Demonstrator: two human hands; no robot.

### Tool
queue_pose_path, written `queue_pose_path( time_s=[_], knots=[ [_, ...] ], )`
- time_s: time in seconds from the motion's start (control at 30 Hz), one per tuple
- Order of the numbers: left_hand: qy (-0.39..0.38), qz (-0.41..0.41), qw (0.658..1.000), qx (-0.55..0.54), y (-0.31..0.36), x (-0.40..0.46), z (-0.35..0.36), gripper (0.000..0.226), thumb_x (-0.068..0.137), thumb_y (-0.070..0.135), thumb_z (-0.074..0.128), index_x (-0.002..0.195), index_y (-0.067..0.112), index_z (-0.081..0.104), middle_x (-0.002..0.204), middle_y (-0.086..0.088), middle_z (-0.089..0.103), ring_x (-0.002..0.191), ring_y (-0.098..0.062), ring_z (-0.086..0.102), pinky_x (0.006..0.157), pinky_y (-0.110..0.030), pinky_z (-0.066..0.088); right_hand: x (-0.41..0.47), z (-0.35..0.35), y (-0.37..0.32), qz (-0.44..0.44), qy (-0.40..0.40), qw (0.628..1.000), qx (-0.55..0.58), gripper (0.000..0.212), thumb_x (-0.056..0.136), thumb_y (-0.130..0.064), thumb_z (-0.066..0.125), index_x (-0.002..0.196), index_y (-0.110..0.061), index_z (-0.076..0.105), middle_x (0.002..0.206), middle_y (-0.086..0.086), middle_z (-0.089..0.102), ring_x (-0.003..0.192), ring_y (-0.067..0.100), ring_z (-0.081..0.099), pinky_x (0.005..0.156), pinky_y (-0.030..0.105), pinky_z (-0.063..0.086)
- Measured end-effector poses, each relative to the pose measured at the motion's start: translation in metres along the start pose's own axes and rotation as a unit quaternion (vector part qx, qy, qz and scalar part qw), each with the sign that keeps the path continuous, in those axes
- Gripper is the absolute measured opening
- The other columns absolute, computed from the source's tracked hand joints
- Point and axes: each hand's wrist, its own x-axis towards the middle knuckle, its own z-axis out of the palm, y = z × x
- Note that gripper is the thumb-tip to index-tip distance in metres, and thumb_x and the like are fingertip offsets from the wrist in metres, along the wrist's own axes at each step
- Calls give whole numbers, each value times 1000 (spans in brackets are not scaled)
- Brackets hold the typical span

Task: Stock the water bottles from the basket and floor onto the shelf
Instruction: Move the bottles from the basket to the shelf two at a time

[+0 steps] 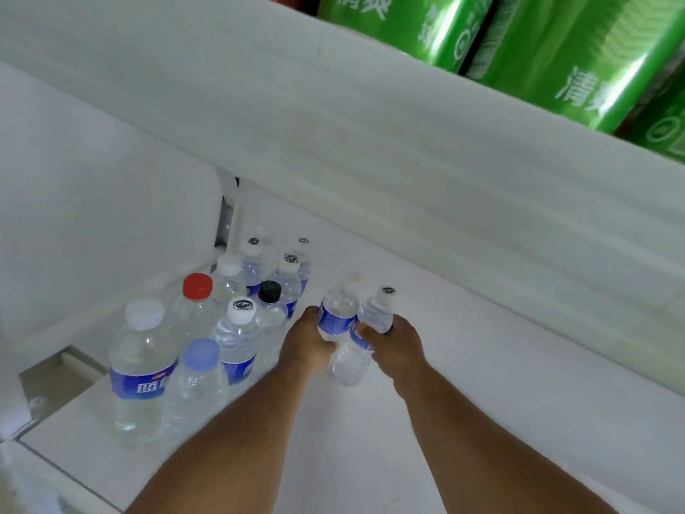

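Hands (307, 343) (398, 346) grip clear ribbed plastic bottles (335, 315) on shelf (482, 383).

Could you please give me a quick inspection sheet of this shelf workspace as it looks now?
Surface: white shelf, bare on the right side.
Job's things: standing bottles grouped at left, caps white, red, black and blue.
Clutter: nothing seen.
Grippers: left hand grips one blue-label bottle; right hand grips a tilted bottle.
Cables: nothing seen.
Surroundings: green packs on the shelf above.
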Motion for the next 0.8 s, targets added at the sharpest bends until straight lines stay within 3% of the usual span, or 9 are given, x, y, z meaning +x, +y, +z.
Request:
queue_pose_path(
  time_s=[0.13,0.2,0.33,0.43,0.53,0.6,0.67,0.73,0.8],
  knots=[
    [-20,-2,1000,4,-2,4,3,49,72,7,71,116,18,52,102,0,66,89,-24,64,79,-36,56,2,-2,3,26,22,999,9,25,88,-20,71,107,-3,67,95,5,56,87,22,47,78,30,39],
    [-34,1,999,8,-1,6,1,53,73,8,71,120,17,51,105,-2,65,91,-24,64,80,-36,55,1,-4,5,20,26,999,6,27,87,-20,72,109,-5,69,95,3,59,86,20,48,80,30,39],
    [-56,-7,998,21,3,8,-4,57,76,8,69,128,17,49,104,1,61,91,-22,62,80,-32,53,0,-6,2,32,19,999,-14,12,86,-22,74,93,-16,67,86,-1,58,76,15,48,73,25,39],
    [-77,-24,996,26,4,0,-9,56,77,7,66,130,17,48,116,-5,64,100,-24,63,87,-35,53,-4,-6,6,24,15,999,-47,24,86,-25,74,106,-14,67,95,0,61,82,15,51,77,25,39],
    [-78,-51,996,17,10,-19,-14,68,80,9,68,142,12,39,133,-9,57,117,-28,58,96,-31,48,-14,-6,11,42,28,994,-96,21,87,-30,71,91,-13,60,83,-2,55,69,11,50,66,22,37],
    [-83,-56,995,9,14,-42,-17,64,81,11,69,140,12,42,132,-8,58,120,-28,58,101,-36,48,-26,-4,17,73,27,985,-151,37,91,-36,66,112,-6,59,107,7,62,91,20,61,75,26,40],
    [-111,-55,992,25,17,-70,-20,65,84,14,68,142,13,40,136,-6,56,125,-26,55,105,-35,45,-45,0,24,98,18,978,-181,64,94,-39,60,144,-3,42,144,13,51,124,27,54,94,29,41],
    [-157,-48,984,67,20,-100,-27,75,88,16,65,152,15,27,151,-5,42,137,-23,43,111,-29,35,-71,6,28,99,0,973,-208,70,97,-42,55,153,-8,30,154,11,41,138,27,43,107,31,35],
    [-185,-11,975,120,23,-124,-38,78,90,19,63,155,19,19,157,-2,33,142,-19,35,111,-26,29,-99,11,28,84,-18,960,-265,66,99,-44,49,152,-11,31,151,9,46,136,27,45,106,32,36]
  ],
)
